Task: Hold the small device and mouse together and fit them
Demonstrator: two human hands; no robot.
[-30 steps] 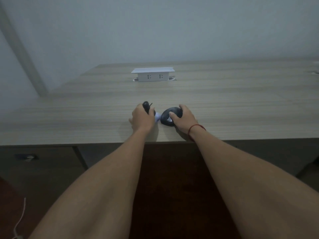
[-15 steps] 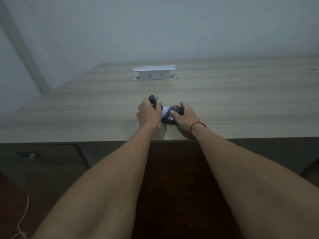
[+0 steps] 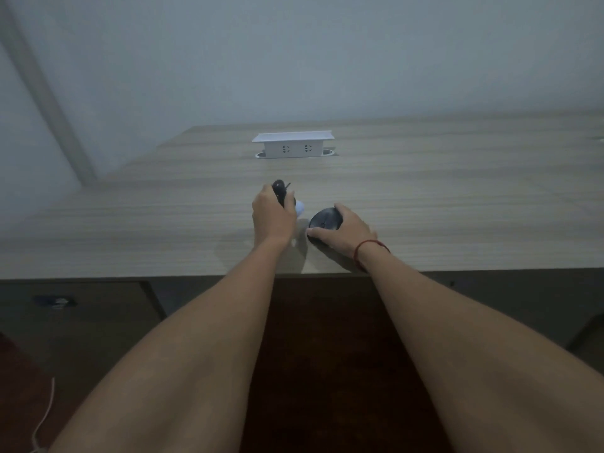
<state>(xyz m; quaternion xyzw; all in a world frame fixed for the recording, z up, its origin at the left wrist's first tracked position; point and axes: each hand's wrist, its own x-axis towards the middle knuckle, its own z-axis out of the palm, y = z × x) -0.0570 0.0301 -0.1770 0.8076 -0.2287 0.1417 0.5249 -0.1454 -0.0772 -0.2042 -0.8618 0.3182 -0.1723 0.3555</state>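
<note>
My left hand (image 3: 274, 218) grips a small black object (image 3: 279, 188) whose top sticks up above my fingers; a pale rounded piece (image 3: 300, 207) shows just right of the fist. My right hand (image 3: 345, 231) holds a black computer mouse (image 3: 323, 218) that lies on the wooden desk (image 3: 425, 197), thumb on its near left side and fingers over its right side. A red string circles my right wrist. Both hands are near the desk's front edge, a small gap between them.
A white pop-up socket box (image 3: 293, 144) stands at the back middle of the desk. A grey wall rises behind. Below the front edge is a dark recess, with a drawer unit (image 3: 75, 308) at the left and a white cable (image 3: 45, 416) at the floor.
The two hands have drawn apart: the left hand with the black object moved left and slightly away, and the mouse under the right hand now shows fully.
</note>
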